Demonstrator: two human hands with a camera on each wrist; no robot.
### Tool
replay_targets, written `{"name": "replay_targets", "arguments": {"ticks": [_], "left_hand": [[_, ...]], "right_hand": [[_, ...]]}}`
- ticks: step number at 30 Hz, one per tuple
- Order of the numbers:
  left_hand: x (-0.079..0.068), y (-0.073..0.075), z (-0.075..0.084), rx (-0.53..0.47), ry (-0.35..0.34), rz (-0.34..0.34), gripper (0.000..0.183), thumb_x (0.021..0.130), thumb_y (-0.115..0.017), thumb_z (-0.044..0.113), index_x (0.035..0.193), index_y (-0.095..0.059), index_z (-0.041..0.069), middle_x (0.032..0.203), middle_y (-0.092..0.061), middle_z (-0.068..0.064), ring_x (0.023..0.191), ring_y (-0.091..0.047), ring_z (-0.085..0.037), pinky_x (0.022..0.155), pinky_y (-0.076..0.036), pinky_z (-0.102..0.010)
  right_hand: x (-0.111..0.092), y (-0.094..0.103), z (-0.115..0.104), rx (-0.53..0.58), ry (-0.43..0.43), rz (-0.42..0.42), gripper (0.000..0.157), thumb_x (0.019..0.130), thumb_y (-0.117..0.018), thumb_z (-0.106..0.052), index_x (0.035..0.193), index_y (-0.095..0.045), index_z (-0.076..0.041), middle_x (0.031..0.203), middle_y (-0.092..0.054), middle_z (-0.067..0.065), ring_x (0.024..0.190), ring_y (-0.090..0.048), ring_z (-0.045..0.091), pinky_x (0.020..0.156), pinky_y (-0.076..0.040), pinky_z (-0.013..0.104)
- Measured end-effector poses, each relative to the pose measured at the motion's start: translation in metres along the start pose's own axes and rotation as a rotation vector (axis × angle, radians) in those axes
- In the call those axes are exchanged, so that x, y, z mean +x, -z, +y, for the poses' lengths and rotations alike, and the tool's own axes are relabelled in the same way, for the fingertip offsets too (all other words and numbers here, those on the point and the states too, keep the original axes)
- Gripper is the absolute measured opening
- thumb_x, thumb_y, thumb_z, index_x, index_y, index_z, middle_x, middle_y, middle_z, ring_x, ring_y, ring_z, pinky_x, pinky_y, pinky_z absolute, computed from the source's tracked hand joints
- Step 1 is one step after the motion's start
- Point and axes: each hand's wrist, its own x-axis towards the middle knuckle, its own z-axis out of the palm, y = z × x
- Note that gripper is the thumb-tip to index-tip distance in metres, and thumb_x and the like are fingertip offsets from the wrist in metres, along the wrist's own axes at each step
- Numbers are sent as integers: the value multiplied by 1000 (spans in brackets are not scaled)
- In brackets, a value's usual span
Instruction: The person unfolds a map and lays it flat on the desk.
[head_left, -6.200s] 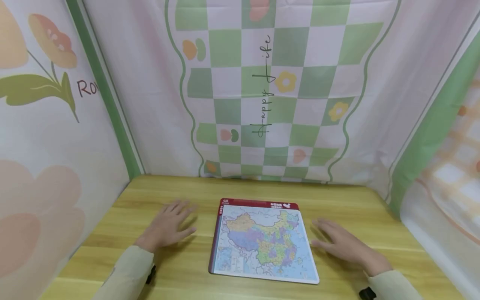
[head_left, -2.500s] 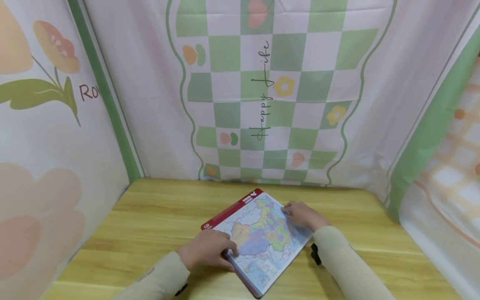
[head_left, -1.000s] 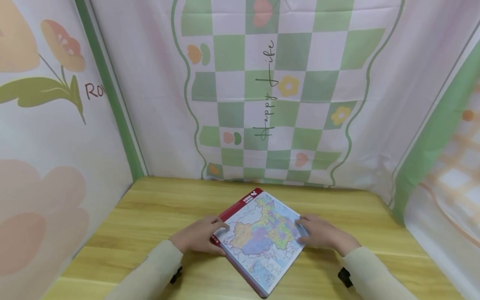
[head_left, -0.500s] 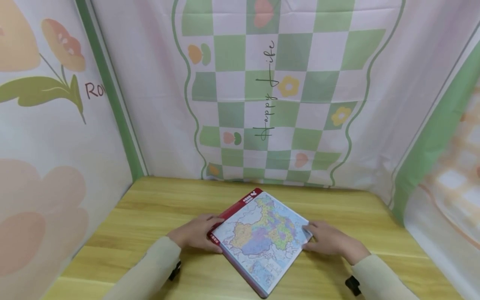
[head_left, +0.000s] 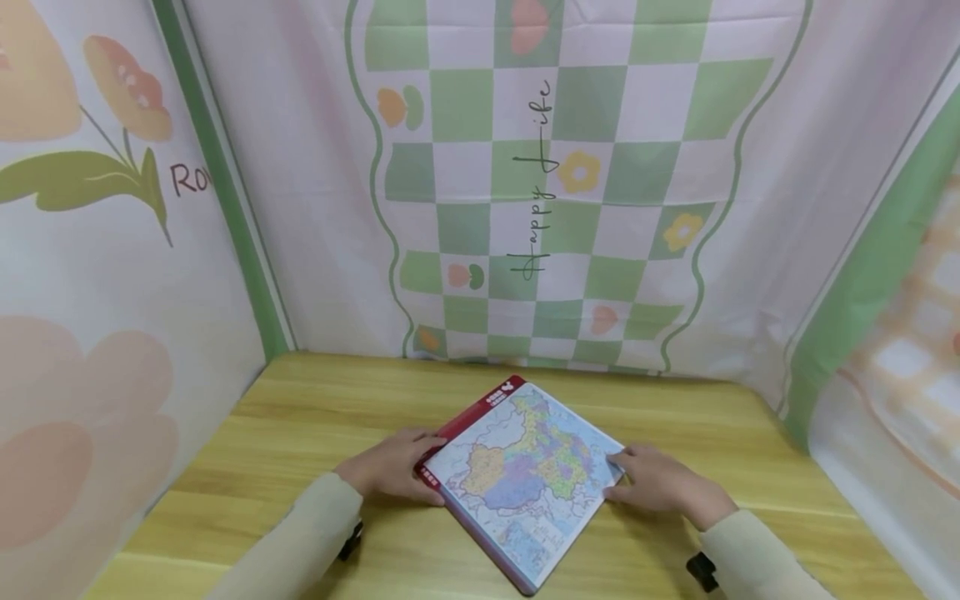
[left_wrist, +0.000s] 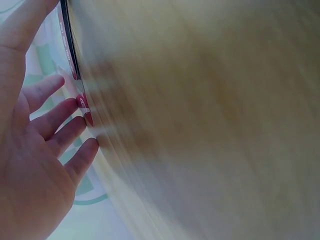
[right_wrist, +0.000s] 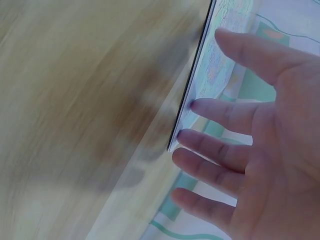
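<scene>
A flat map board (head_left: 525, 483) with a red header strip lies on the wooden table, turned so that one corner points toward me. It bears a multicoloured map of China. At its left corner, my left hand (head_left: 393, 467) has its fingers along the red edge. The left wrist view shows those fingers (left_wrist: 67, 110) spread and slightly bent, tips right at the red corner. My right hand (head_left: 660, 482) is at the opposite corner. In the right wrist view its fingers (right_wrist: 215, 150) are extended, with fingertips against the map's face and edge, and the thumb (right_wrist: 250, 47) stands apart.
The light wooden table (head_left: 300, 417) extends on every side of the board. Behind it hangs a green-and-white checked cloth (head_left: 555, 208). Printed curtains close off the left (head_left: 112, 275) and right (head_left: 862, 333) sides.
The board, earlier square to me, has been turned diagonally counterclockwise. Both hands came in to it, then shifted along its edges to the left and right corners. Hardly anything moved in the last half second.
</scene>
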Motion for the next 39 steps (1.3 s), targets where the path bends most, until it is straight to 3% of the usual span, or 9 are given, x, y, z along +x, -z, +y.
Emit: {"name": "replay_targets", "arguments": {"ticks": [8,18,28,39], "left_hand": [[0,1,0,-3,-4,8,96,79,-78,60,150,-44,5,154,-38,-19,140,-35,-37,112,-35,-54],[-1,-1,0,-1,26,-7,92,79,-77,61,149,-48,9,150,-42,-17,136,-40,-34,110,-38,-52],[-5,1,6,20,22,-1,92,80,-77,59,147,-49,1,137,-49,-12,123,-48,-25,107,-43,-45],[-10,3,13,83,-24,8,85,80,-79,56,141,-55,1,113,-53,-2,94,-49,-10,85,-49,-30]], "right_hand": [[2,-1,0,-50,-17,15,68,91,-70,-48,135,-59,2,129,-53,30,118,-51,48,95,-45,65],[12,1,5,-15,-38,-16,75,91,-68,-52,140,-55,3,139,-45,35,127,-41,56,100,-37,70],[19,2,4,-26,-46,1,74,92,-67,-53,142,-53,0,142,-43,34,129,-39,56,99,-38,71],[27,5,8,5,-15,-6,74,92,-69,-46,145,-49,2,145,-40,35,131,-35,58,101,-33,73]]}}
